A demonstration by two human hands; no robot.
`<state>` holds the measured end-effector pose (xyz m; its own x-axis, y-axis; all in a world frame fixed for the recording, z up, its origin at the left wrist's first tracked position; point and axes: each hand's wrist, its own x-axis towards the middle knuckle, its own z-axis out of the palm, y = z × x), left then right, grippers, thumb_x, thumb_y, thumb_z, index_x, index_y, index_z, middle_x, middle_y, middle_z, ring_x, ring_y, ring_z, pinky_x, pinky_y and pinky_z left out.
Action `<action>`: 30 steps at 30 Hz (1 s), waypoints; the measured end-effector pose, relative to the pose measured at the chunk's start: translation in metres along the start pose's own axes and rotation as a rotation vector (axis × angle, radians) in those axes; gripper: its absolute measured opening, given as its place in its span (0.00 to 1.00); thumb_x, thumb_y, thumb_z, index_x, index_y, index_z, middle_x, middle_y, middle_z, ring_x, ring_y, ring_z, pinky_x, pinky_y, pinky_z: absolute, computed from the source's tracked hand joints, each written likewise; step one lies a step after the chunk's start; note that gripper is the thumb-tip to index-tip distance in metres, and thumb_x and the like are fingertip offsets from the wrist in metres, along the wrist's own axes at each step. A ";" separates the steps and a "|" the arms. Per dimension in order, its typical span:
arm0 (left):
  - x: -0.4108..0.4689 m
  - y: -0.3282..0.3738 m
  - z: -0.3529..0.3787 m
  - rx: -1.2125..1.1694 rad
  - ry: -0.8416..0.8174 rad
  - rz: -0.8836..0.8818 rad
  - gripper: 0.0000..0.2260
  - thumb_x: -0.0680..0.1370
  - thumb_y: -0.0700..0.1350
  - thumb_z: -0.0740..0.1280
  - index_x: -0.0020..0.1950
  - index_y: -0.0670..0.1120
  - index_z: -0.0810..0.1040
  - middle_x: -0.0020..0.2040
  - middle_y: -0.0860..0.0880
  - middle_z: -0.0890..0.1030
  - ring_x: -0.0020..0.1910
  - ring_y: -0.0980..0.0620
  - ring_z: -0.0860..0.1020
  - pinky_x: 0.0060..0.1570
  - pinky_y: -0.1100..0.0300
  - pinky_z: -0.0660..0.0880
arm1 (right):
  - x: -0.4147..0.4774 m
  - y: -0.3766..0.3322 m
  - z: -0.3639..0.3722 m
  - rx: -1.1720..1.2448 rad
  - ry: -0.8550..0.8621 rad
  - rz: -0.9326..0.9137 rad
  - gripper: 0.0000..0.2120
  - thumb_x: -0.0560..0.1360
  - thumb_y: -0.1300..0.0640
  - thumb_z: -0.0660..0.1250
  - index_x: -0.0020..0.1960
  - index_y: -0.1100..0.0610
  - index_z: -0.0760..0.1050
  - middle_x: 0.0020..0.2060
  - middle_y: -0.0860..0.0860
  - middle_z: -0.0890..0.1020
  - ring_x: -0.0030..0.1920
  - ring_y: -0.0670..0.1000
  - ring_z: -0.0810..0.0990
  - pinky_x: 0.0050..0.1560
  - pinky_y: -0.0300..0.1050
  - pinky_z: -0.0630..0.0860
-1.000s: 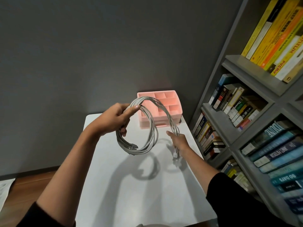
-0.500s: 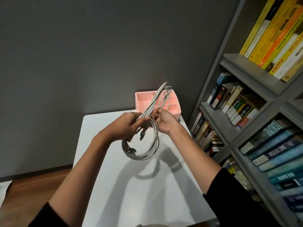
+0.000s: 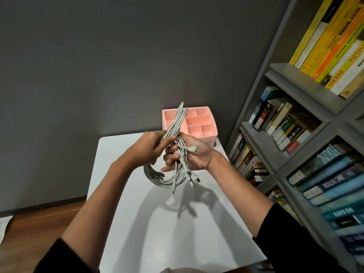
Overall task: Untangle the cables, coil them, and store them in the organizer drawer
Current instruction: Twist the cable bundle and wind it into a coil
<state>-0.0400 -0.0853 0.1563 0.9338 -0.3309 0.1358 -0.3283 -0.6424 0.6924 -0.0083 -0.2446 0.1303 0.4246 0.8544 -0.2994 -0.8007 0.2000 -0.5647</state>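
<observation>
— cables, grey and thin, are being held up above the white table. both hands are gripping the bundle round its middle.
— which hand is doing what?
— the left hand is curling round the strands on the upper side, where a long narrow loop is sticking up. the right hand is holding them just beside it in a curled grip, palm turned up, and a pale plug is lying across that palm.
— and below the hands?
— a round coil is hanging down, with several connector ends dangling beside it. the cords are looking matte.
— what's the room like?
— the table top is looking smooth and is catching the shadow of arms and coil. a dark grey wall is standing behind it, and a wooden floor is showing at the left.
— any containers?
— a pink plastic organizer, split into square and oblong compartments, is sitting at the far edge of the table, behind the raised loop. a grey bookshelf at the right is holding rows of books, yellow spines up top, blue-green ones lower down.
</observation>
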 end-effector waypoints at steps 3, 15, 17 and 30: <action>0.001 -0.002 -0.003 0.033 0.026 -0.008 0.11 0.81 0.48 0.60 0.38 0.50 0.71 0.21 0.52 0.72 0.20 0.48 0.74 0.22 0.61 0.70 | -0.002 0.003 -0.002 0.002 0.029 -0.036 0.19 0.72 0.36 0.63 0.37 0.53 0.70 0.27 0.48 0.70 0.29 0.50 0.70 0.54 0.56 0.76; 0.004 -0.013 -0.003 0.145 0.056 0.019 0.14 0.81 0.49 0.61 0.35 0.52 0.68 0.20 0.52 0.69 0.21 0.55 0.74 0.22 0.68 0.66 | 0.008 0.004 -0.009 -0.537 0.298 0.059 0.14 0.70 0.70 0.61 0.29 0.56 0.67 0.33 0.52 0.75 0.32 0.47 0.78 0.38 0.40 0.72; 0.005 -0.015 -0.003 0.154 0.068 0.015 0.13 0.81 0.49 0.61 0.37 0.48 0.69 0.22 0.52 0.68 0.23 0.58 0.73 0.24 0.68 0.66 | 0.013 0.002 -0.007 -0.644 0.368 0.059 0.11 0.65 0.69 0.63 0.27 0.57 0.69 0.29 0.52 0.74 0.27 0.47 0.76 0.35 0.39 0.73; 0.003 -0.033 -0.001 0.283 0.173 -0.092 0.16 0.81 0.50 0.60 0.40 0.39 0.69 0.26 0.47 0.69 0.30 0.37 0.73 0.32 0.54 0.67 | 0.023 0.005 0.004 -1.004 0.565 0.107 0.05 0.76 0.65 0.59 0.42 0.62 0.70 0.38 0.57 0.76 0.36 0.52 0.76 0.36 0.44 0.76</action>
<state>-0.0260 -0.0641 0.1346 0.9637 -0.1559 0.2166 -0.2450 -0.8383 0.4871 -0.0045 -0.2219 0.1232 0.7065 0.4571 -0.5402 -0.2547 -0.5480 -0.7968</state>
